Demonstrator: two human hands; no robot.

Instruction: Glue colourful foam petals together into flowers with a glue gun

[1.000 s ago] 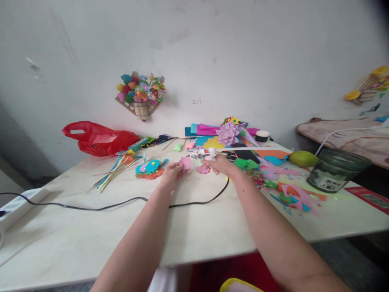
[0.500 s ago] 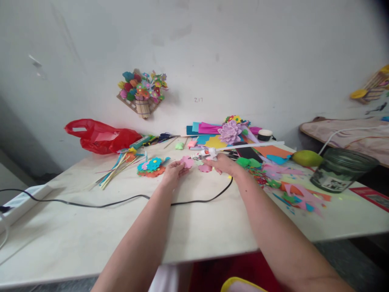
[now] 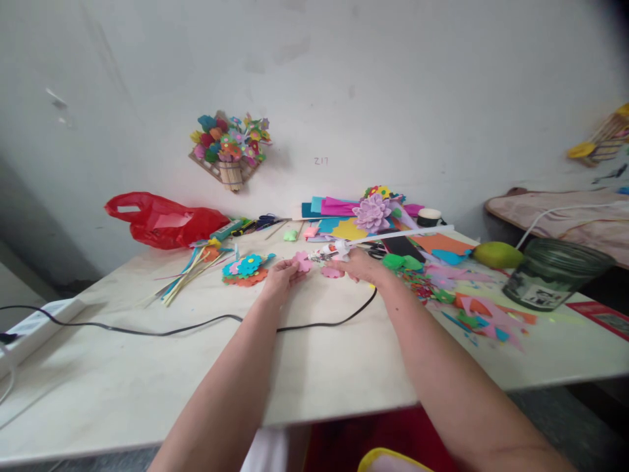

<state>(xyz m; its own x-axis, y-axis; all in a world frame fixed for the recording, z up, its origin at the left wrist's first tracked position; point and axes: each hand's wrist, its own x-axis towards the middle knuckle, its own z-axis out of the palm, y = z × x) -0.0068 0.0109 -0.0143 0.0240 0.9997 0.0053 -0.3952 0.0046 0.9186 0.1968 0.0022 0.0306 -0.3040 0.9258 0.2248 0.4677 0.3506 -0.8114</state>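
Note:
Between the fingers of my left hand is a pink foam flower with a scalloped edge. My right hand is wrapped round a white hot glue gun, whose nozzle points left at that flower. A long white glue stick juts out of the back of the gun. Just under the gun lies another pink flower, partly hidden by my right fingers. To the left of my left hand, blue and orange foam flowers are piled on the table.
A black cord crosses the table to a power strip. Thin sticks and a red plastic bag lie left. Foam scraps, a green jar and coloured sheets are on the right.
The glue gun has shifted slightly left and its nozzle has come closer to the pink flower's edge. My left hand stays nearly still with the flower.

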